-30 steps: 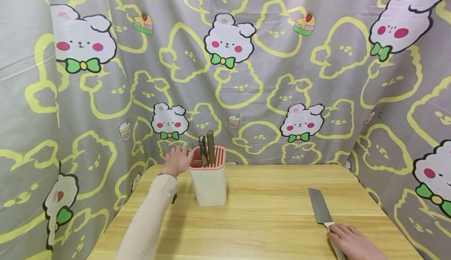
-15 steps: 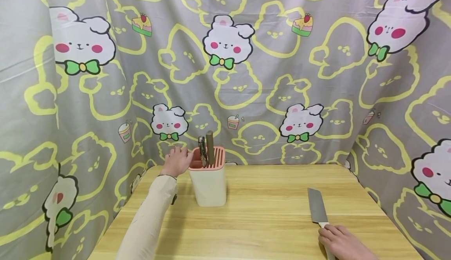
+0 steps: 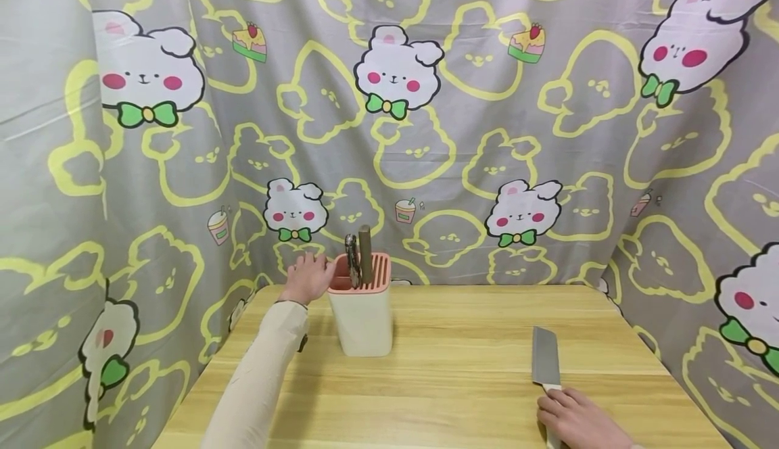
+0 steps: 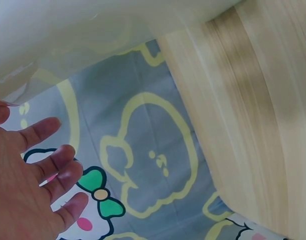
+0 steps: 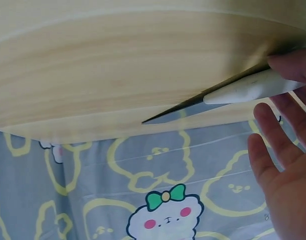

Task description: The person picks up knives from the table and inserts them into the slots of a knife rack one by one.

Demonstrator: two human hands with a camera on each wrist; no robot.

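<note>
My left hand [image 3: 309, 278] is at the upper left edge of a white knife holder [image 3: 363, 324] with a pink slotted top. Its fingers are spread and relaxed, with the thumb side right at the rim. In the left wrist view these loose fingers show beside the holder's glossy wall [image 4: 103, 25]. On the right, my right hand [image 3: 578, 418] grips the pale handle of a cleaver [image 3: 546, 358]. The broad grey blade points away from me, low over the table. The right wrist view shows the thumb on the white handle [image 5: 243, 91], and the other fingers reach out loosely below it.
A brown handle [image 3: 365, 253] and a dark mottled handle [image 3: 351, 260] stand up from the holder. Both are on the light wooden table [image 3: 462, 341]. A grey patterned curtain [image 3: 462, 165] hangs close behind the table and along both sides.
My right hand has slid a little left with the cleaver, and the blade has swung from slanting to nearly straight ahead. The left hand and the holder have stayed put.
</note>
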